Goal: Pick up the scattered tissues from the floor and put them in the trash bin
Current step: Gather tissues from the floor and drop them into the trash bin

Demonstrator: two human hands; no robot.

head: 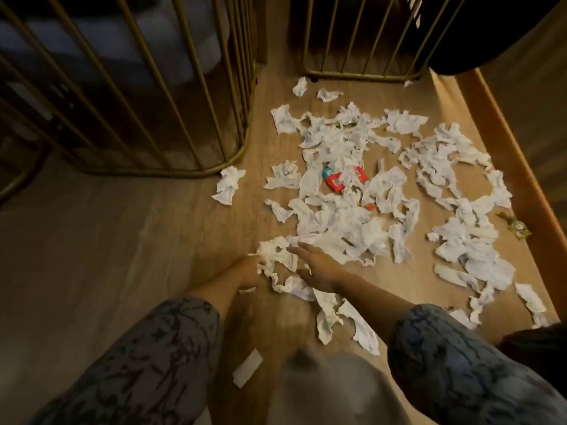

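Both hands reach down to a wooden floor [122, 240] strewn with crumpled white tissues [346, 216]: the left hand [250, 271] grips the near edge of a crumpled tissue [276, 254], while the right hand [319, 265] lies flat just beside it, fingers straight and spread over the nearest scraps. Most tissues lie ahead and to the right, around a red and blue wrapper [334, 182]. Gold wire racks [147, 102] stand at the far left and far end. Patterned sleeves [460, 363] cover both forearms.
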